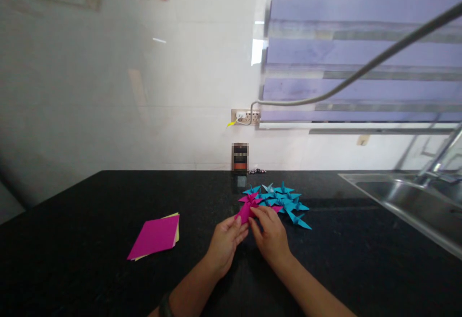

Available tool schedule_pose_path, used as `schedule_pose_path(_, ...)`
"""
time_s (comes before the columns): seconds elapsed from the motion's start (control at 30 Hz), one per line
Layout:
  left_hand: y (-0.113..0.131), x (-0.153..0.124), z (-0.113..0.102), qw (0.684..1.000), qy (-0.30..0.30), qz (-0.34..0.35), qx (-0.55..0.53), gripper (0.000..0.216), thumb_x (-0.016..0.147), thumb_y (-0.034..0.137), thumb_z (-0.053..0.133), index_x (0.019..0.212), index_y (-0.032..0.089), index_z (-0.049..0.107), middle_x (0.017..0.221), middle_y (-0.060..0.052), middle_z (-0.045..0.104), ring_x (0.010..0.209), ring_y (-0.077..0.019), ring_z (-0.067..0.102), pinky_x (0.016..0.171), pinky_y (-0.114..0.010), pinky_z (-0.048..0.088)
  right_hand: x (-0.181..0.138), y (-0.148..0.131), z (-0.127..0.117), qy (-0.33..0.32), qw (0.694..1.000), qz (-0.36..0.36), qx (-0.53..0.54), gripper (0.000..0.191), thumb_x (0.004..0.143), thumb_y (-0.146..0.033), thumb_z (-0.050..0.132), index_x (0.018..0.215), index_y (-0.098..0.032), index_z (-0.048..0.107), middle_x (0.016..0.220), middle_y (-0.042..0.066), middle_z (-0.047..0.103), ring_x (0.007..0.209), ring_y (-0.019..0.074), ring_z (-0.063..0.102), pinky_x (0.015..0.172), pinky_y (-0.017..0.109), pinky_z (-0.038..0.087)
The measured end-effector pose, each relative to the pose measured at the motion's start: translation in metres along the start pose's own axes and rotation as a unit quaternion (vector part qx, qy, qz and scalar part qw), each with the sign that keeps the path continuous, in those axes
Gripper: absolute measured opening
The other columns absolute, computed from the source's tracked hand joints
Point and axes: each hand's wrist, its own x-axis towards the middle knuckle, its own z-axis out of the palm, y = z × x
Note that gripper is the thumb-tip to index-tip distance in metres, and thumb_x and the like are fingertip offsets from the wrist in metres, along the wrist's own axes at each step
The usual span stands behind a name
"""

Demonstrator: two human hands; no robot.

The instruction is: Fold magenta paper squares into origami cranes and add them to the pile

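Note:
My left hand (225, 242) and my right hand (270, 237) meet over the black countertop (90, 211). Both pinch a folded piece of magenta paper (246, 212) between their fingertips. Just behind it lies a finished magenta paper crane (250, 198), and beside that a pile of several blue paper cranes (285, 201). To the left, a small stack of square paper sheets (155, 236) rests flat, magenta on top with yellow under it.
A steel sink (404, 201) with a tap (440, 163) sits at the right. A small dark container (240, 158) stands against the wall under a socket (246, 116). A grey cable (361, 69) crosses the blinds (361, 42).

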Motion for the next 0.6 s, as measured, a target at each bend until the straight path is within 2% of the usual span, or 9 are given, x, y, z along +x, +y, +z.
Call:
schedule_pose_path(0.17,0.0020,-0.0029,0.0004,0.999,-0.009,0.001,0.049,0.035,0.069,0.027,0.069,0.101,0.014,0.066,0.107,-0.014,0.065,0.099,-0.0235,0.060,0.090,-0.036,0.042,0.0008,-0.0016,-0.0015,-0.005,1.000,0.000,0.006,0.022,0.081,-0.014,0.050,0.097,-0.014,0.064,0.085,0.009,0.060,0.079,0.0179,0.056,0.069,0.030,0.051)
schedule_pose_path(0.6,-0.0011,0.0003,-0.0035,1.000,-0.005,-0.005,0.029,0.038,0.069,0.039,0.068,0.095,0.012,0.068,0.106,-0.017,0.065,0.099,-0.0256,0.060,0.092,-0.039,0.039,0.0024,-0.0039,-0.0044,-0.005,1.000,-0.018,0.000,0.025,0.082,-0.015,0.048,0.101,-0.017,0.065,0.082,0.009,0.062,0.076,0.0164,0.055,0.065,0.028,0.049)
